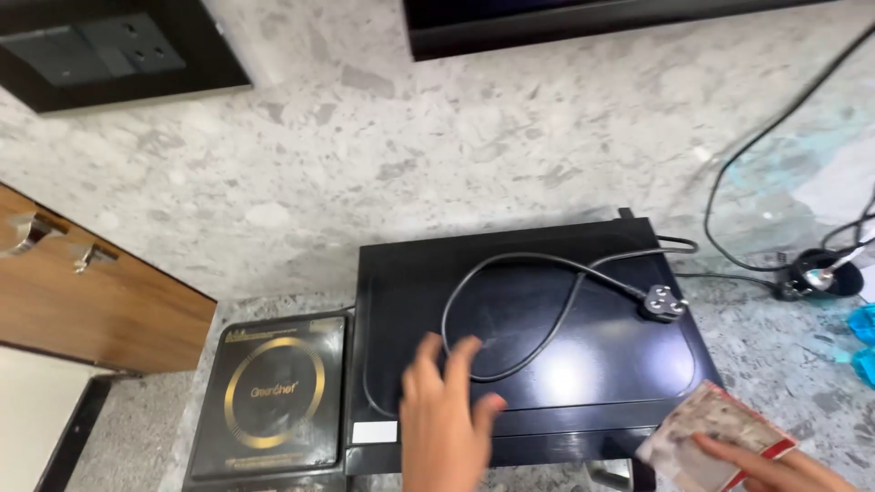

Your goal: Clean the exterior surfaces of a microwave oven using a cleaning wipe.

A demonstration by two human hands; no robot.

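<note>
- nearest the camera, at the bottom centre of the frame, the left hand [444, 421] reaches up into view with its back toward the camera, wrist cut off by the lower edge.
- its fingers are spread apart and slightly curled, the thumb angled out to the right; it grips nothing, and the blur makes it hard to tell whether the fingertips touch the surface below.
- the hand sits over the front part of a black microwave oven [620, 383], seen from above, which fills the middle of the frame.
- a black power cord [510, 273] lies in a loose loop on the oven's top, the loop's lower curve just beside the left hand's fingertips.
- the cord ends in a grey plug [663, 302] resting on the right part of the oven's top, well apart from the left hand.
- at the lower right corner, the right hand [775, 466] enters from the bottom edge, mostly out of view; its visible fingers are closed on a small packet [715, 430], white and reddish with a red edge.
- the packet is tilted and sits just beside the oven's front right corner.
- at the lower left, a black induction cooktop [273, 401] with a gold ring on its face lies flat, touching the oven's left side.
- both appliances sit on a speckled grey stone counter [775, 346], with matching stone on the wall [410, 137] behind.
- a wooden cabinet [100, 301] with metal handles stands at the left edge.
- a dark switch panel [109, 46] is mounted at the upper left.
- more black cables [729, 173] trail down the wall at the right.
</note>
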